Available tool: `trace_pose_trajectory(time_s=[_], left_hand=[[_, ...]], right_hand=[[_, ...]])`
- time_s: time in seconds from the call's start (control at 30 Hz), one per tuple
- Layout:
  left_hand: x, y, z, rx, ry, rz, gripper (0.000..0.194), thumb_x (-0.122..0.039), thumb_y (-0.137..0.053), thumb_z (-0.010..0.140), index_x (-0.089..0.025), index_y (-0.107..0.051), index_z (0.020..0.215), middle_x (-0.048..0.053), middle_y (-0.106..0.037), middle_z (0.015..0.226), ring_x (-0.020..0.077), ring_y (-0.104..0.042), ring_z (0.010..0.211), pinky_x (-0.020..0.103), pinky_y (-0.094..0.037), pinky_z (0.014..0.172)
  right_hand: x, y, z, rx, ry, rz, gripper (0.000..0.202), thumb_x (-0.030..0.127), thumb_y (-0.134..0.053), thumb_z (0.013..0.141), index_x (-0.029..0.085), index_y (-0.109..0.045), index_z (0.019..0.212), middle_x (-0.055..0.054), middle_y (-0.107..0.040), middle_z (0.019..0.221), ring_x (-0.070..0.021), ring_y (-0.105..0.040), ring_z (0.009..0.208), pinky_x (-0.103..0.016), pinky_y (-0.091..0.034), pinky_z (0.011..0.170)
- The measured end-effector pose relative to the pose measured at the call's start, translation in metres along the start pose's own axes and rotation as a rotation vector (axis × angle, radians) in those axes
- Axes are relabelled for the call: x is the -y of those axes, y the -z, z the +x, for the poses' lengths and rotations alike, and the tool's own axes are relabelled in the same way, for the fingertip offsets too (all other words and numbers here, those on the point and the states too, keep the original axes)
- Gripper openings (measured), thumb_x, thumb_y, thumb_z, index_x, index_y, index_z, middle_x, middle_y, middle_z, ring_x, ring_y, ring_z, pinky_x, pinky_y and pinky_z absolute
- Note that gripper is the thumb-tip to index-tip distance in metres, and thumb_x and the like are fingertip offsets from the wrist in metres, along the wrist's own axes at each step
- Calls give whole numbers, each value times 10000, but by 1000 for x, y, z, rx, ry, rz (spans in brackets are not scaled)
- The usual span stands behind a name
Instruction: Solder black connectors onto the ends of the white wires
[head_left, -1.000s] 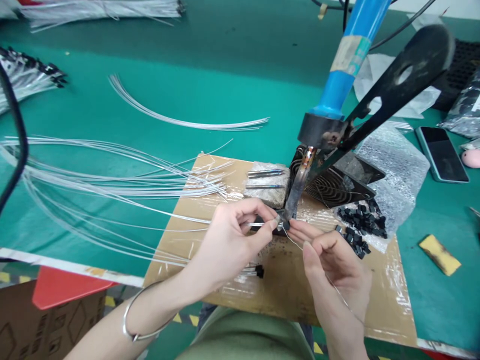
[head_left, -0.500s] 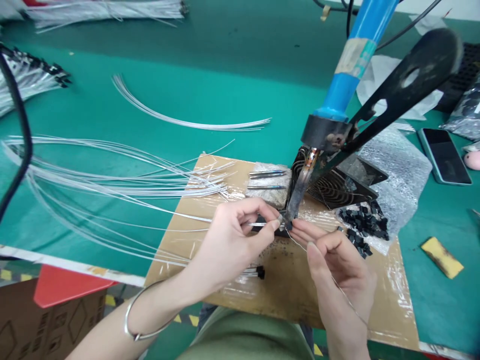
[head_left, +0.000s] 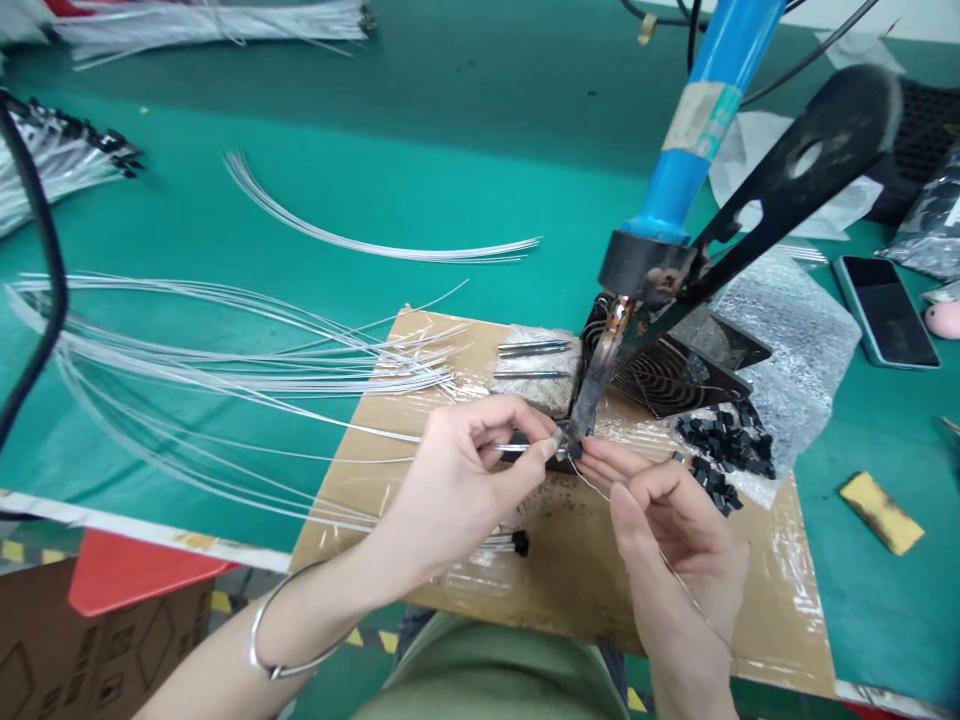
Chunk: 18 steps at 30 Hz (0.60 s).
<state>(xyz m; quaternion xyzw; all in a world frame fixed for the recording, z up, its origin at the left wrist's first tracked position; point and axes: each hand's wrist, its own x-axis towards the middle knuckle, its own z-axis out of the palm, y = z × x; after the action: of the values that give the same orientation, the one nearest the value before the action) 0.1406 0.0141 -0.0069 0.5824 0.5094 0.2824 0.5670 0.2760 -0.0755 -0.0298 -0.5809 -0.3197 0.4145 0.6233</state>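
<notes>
My left hand (head_left: pixel 480 480) pinches a thin white wire (head_left: pixel 375 432) near its end, just under the tip of a soldering iron (head_left: pixel 596 375) fixed in a black metal stand (head_left: pixel 787 190). Between thumb and fingers, my right hand (head_left: pixel 675 540) grips a strand of solder wire (head_left: pixel 686 592), which runs up to the iron's tip. A small black connector (head_left: pixel 575 450) sits at the tip, beside the right fingertips. The exact joint is too small to make out. Below the left hand lie finished-looking wires with black ends (head_left: pixel 519 543).
White wires (head_left: pixel 225 350) spread leftward over the green table. Spare iron tips (head_left: pixel 532 348) rest on a pad behind my hands. A fan (head_left: pixel 660 375), loose black connectors (head_left: pixel 727 440), bubble wrap (head_left: pixel 810 340), a phone (head_left: pixel 885 310) and a yellow sponge (head_left: pixel 881 512) are on the right.
The view has shifted very slightly. Both hands, the wire and the solder keep almost the same place at the iron's tip.
</notes>
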Motion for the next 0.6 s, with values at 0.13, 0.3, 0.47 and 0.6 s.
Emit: trace_pose_trajectory(time_s=[0.13, 0.3, 0.47, 0.6], left_hand=[[1, 0, 0, -1, 1, 0, 147, -278, -668, 792, -156, -692, 713, 61, -731, 774, 189, -666, 725, 262, -407, 556], [1, -1, -1, -15, -12, 22, 136, -271, -660, 787, -155, -695, 725, 56, -707, 739, 194, -653, 717, 262, -377, 538], [3, -2, -1, -14, -27, 31, 134, -257, -649, 798, -158, -686, 714, 62, -734, 779, 183, -644, 711, 266, -370, 542], [4, -2, -1, -19, -31, 32, 127, -254, -652, 796, -160, -685, 716, 65, -746, 801, 185, -648, 726, 272, -391, 564]], right_hand=[[-4, 4, 0, 40, 47, 3, 202, 180, -664, 973, 218, -643, 776, -41, -810, 1161, -182, -776, 1091, -299, -606, 1028], [-7, 6, 2, 59, 66, 9, 190, 157, -663, 974, 217, -654, 794, -41, -807, 1177, -182, -780, 1085, -298, -608, 1024], [-8, 5, 3, 49, 73, 9, 193, 176, -660, 979, 219, -650, 791, -51, -811, 1160, -194, -776, 1092, -324, -617, 1017], [-8, 6, 2, 47, 68, -27, 192, 179, -660, 975, 223, -640, 789, -45, -808, 1167, -188, -764, 1117, -314, -607, 1026]])
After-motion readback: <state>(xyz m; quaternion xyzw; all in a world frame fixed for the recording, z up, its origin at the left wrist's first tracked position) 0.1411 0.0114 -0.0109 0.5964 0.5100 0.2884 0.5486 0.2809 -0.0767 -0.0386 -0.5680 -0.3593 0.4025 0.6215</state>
